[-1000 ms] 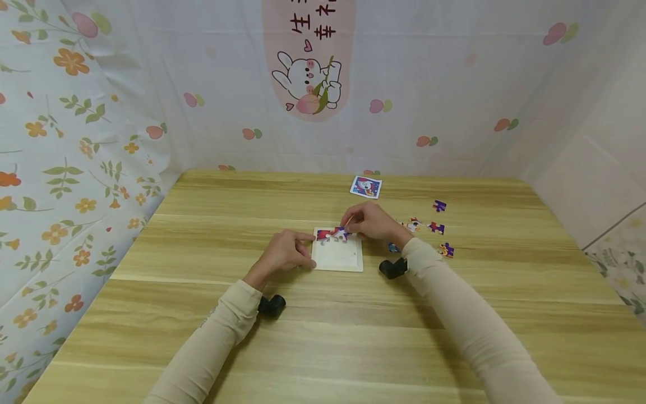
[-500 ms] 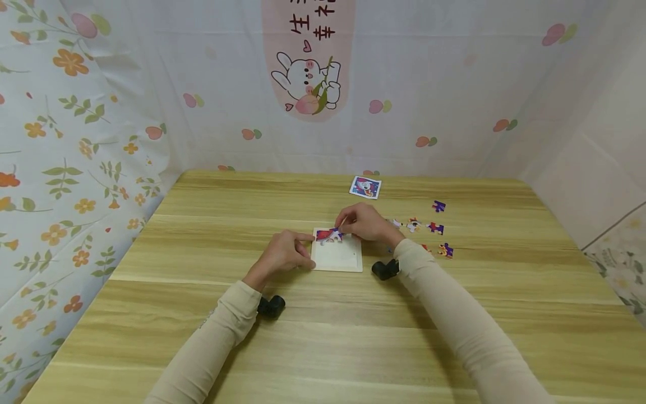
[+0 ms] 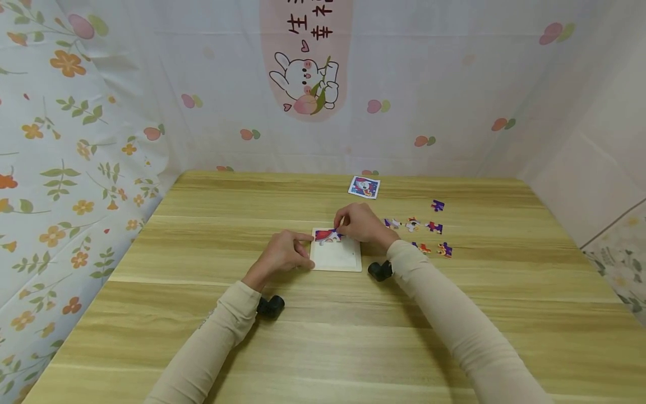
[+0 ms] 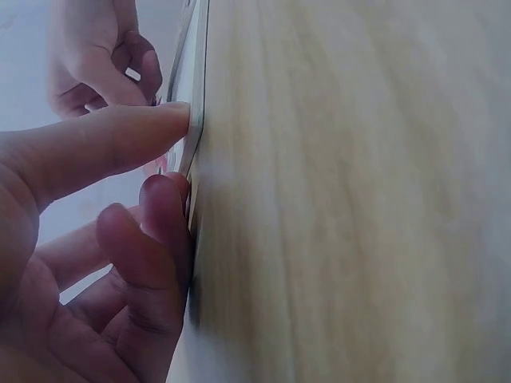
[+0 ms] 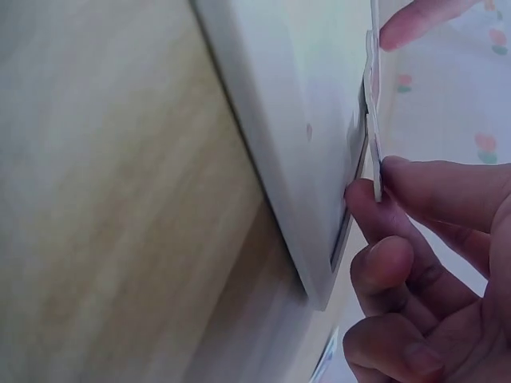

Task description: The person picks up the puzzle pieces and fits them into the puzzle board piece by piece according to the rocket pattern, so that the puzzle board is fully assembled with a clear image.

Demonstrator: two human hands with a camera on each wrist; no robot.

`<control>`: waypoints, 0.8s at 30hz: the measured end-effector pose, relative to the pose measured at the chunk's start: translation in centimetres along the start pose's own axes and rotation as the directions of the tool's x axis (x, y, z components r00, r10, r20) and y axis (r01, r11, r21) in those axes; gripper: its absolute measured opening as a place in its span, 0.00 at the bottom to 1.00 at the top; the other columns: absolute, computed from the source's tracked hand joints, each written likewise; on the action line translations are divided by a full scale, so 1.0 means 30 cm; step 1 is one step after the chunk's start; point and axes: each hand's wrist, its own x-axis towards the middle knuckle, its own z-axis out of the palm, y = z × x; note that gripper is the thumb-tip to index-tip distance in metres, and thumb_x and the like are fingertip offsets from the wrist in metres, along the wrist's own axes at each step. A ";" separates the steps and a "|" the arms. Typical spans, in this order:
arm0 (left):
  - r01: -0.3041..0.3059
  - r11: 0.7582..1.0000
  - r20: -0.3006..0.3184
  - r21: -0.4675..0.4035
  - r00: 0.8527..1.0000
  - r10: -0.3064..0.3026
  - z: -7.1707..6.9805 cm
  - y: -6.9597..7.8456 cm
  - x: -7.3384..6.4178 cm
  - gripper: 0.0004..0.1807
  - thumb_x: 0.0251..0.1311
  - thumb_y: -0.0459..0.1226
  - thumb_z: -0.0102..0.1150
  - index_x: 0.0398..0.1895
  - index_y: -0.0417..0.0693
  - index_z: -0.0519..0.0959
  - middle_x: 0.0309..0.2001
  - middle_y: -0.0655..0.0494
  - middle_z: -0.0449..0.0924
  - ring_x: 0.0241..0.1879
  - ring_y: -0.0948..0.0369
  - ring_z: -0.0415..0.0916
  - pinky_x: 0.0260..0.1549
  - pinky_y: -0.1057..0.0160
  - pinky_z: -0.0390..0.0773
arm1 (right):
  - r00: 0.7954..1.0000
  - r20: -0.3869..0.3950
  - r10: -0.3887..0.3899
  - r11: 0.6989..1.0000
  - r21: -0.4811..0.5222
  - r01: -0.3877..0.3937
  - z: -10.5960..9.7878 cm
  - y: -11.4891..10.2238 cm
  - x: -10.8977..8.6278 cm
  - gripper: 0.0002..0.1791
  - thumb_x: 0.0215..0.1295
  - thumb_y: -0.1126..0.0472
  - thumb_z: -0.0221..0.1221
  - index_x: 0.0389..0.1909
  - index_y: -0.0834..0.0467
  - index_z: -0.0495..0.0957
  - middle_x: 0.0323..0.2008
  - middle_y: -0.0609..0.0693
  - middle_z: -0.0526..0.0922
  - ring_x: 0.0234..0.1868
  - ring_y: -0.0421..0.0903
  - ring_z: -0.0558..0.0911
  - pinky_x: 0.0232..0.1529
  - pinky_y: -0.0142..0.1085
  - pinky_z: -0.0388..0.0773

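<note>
While loose pieces lie alongside, hands touch tray (left) and pinch piece (right).

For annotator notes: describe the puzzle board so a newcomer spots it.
Start on the wood-grain table, between the person's left grip and right grip. The puzzle board is the pale square lying there. Unlike the printed picture card behind it, its face is mostly bare, with red, purple and white puzzle pieces only at its far edge.

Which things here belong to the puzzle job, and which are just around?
Job:
white tray
puzzle pieces over its far-left corner
loose pieces to the right
picture card, probably the reference

Just around:
black wrist devices
rabbit-print backdrop
floral curtain on the left
</note>
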 end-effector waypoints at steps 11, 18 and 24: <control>0.020 1.000 0.009 0.012 1.000 -0.020 0.001 0.008 -0.001 0.33 0.45 0.33 0.78 0.60 0.44 0.81 0.27 0.54 0.87 0.23 0.66 0.73 0.22 0.70 0.69 | 1.000 0.005 0.019 0.983 -0.181 -0.018 0.008 -0.032 0.003 0.02 0.64 0.62 0.65 0.33 0.53 0.85 0.30 0.49 0.86 0.33 0.45 0.80 0.34 0.33 0.74; 0.023 1.000 0.013 0.000 1.000 -0.023 0.001 0.008 -0.001 0.33 0.45 0.32 0.78 0.60 0.43 0.81 0.27 0.54 0.87 0.20 0.66 0.74 0.20 0.69 0.73 | 0.999 0.010 0.031 0.974 -0.224 -0.028 0.003 -0.052 -0.004 0.02 0.64 0.61 0.65 0.36 0.55 0.85 0.30 0.50 0.85 0.31 0.44 0.79 0.32 0.33 0.75; 0.016 1.000 0.016 -0.012 1.000 -0.016 0.001 0.009 -0.001 0.34 0.45 0.32 0.78 0.60 0.42 0.81 0.27 0.54 0.87 0.19 0.67 0.74 0.20 0.69 0.73 | 1.000 0.001 0.020 0.967 -0.255 -0.019 0.001 -0.056 -0.006 0.03 0.63 0.61 0.66 0.36 0.55 0.85 0.30 0.50 0.86 0.31 0.44 0.80 0.33 0.34 0.76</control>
